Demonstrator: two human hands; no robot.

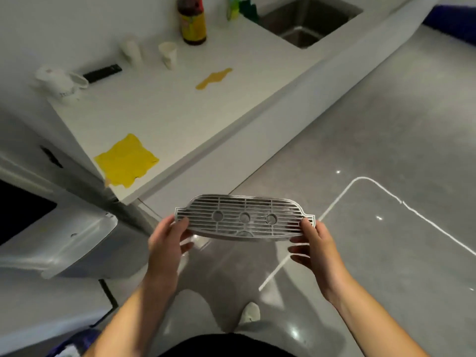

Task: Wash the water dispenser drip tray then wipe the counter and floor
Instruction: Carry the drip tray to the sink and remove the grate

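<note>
Drip tray point(244, 219), a slotted grey grate, is held in the air over the floor point(386, 124), just in front of the counter point(180, 119) corner and to the right of the water dispenser point(64, 240); it is out of the machine and tilted slightly toward the camera.

Left hand point(167, 243) pinches the tray's left end, thumb on top and fingers curled beneath; right hand point(314, 246) pinches the right end the same way, with the lower fingers loosely spread under the rim.

Progress, as judged: early; the tray is removed but looks unwashed, and the sink point(309, 19) lies well apart at the far end of the counter.

Counter not yet wiped; an orange-yellow spill point(213, 78) sits mid-counter; a yellow cloth point(126, 159) lies flat near the close corner, untouched.

Floor shows a glossy sheen below the hands; cannot tell whether it is wet or only reflecting light.

Left to do: carry the tray to the sink and wash it; wipe the counter; wipe the floor.
</note>
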